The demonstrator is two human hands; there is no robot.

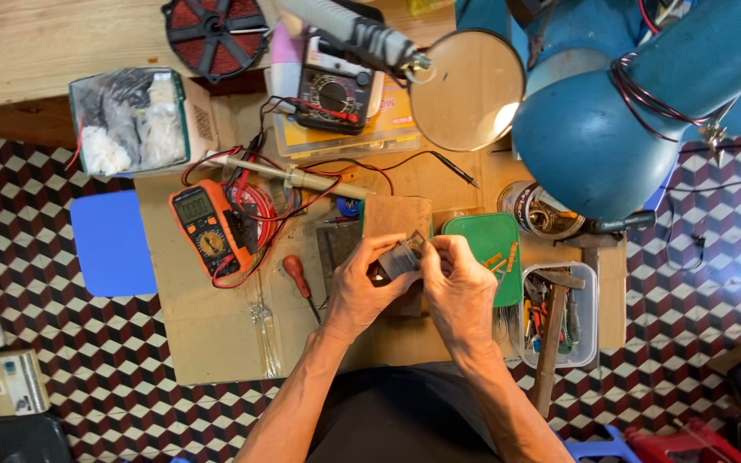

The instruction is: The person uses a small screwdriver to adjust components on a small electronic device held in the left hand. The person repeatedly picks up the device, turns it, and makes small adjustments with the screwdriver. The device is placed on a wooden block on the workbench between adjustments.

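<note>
Both my hands meet over the middle of a cardboard-covered work surface (207, 334). My left hand (362, 287) and my right hand (460, 287) are closed together on a small dark grey boxy component (399, 259), held between the fingertips just above the cardboard. A brown rectangular board (394, 216) lies just beyond the fingers. A red-handled screwdriver (299, 281) rests to the left of my left hand. What the fingers do at the component is partly hidden.
An orange multimeter (203, 227) with red and black leads lies left. A green lid (484, 244) and a clear tub of tools (563, 313) sit right. A blue lamp (636, 111), a round magnifier (465, 90), a second meter (332, 94) and a soldering iron (293, 176) stand farther back.
</note>
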